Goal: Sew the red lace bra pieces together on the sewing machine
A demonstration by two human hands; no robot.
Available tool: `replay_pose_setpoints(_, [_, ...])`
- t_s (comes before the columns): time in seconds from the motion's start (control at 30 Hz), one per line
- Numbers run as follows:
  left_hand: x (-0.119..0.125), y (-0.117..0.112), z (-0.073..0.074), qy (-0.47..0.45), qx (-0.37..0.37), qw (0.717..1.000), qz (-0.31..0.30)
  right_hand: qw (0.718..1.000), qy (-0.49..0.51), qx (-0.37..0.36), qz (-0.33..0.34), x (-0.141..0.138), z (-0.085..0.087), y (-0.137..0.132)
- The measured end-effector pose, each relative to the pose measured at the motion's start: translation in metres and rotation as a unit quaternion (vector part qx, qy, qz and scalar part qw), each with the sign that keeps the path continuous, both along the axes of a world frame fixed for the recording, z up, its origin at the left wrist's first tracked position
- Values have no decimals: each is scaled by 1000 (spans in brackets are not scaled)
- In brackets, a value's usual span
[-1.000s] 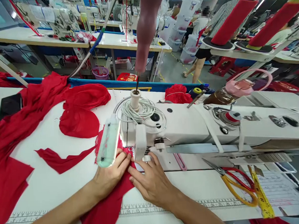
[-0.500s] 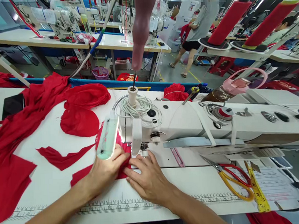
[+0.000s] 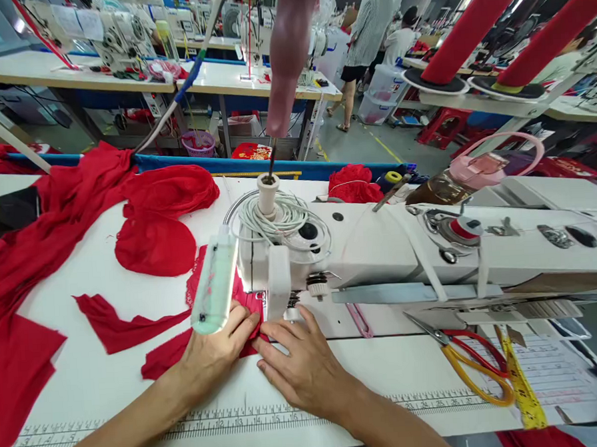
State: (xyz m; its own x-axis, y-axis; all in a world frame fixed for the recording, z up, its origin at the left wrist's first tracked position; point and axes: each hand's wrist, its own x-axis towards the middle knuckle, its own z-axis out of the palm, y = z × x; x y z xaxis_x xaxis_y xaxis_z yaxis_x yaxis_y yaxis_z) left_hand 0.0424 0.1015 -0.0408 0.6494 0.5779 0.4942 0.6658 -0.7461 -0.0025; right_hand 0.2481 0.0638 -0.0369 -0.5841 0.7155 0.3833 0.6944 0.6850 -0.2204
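Observation:
My left hand (image 3: 219, 341) presses on a red fabric piece (image 3: 253, 304) at the head of a white sewing machine (image 3: 374, 246), its fingers bent and together on the cloth. Part of that hand is behind a translucent pale green plate (image 3: 213, 281). Right of it, my right hand (image 3: 303, 363) lies palm down with fingers stretched and apart, fingertips by the presser foot and the fabric's right edge. The needle is hidden behind the machine head. A narrow red strip (image 3: 128, 329) lies left of my hands.
More red fabric (image 3: 68, 215) is heaped on the left. Scissors (image 3: 478, 361), a yellow tape measure (image 3: 525, 388) and pink tweezers (image 3: 359, 320) lie to the right. A ruler strip (image 3: 249, 418) runs along the front edge. A bottle (image 3: 446, 179) stands behind the machine; a person (image 3: 363, 40) is beyond.
My view has shifted slightly. Both hands keep nearly the same place at the fabric. In the background, the walking person has moved left, and another person in white shows behind.

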Motion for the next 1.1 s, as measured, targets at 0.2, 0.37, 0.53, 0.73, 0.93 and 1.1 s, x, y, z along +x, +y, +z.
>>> replay_pose_setpoints(0.2, [0, 7, -1, 39, -10, 999, 19, 1000, -2, -4, -7, -2, 0, 4])
replay_pose_setpoints(0.37, [4, 7, 2, 26, -41, 999, 21, 1000, -10, -10, -6, -2, 2, 5])
replay_pose_setpoints(0.53, [1, 1, 4, -44, -66, 997, 3, 1000, 15, 8, -5, -2, 2, 2])
replay_pose_setpoints(0.73, [-2, 6, 3, -67, -104, 992, -2, 998, 29, 27, -50, -1, -1, 7])
replay_pose_setpoints(0.93, [-2, 10, 6, -103, -131, 986, -11, 998, 3, 23, -52, -1, -1, 8])
replay_pose_setpoints(1.1, [1, 7, 11, -68, -64, 996, -12, 999, 5, 34, -40, -3, 0, 7])
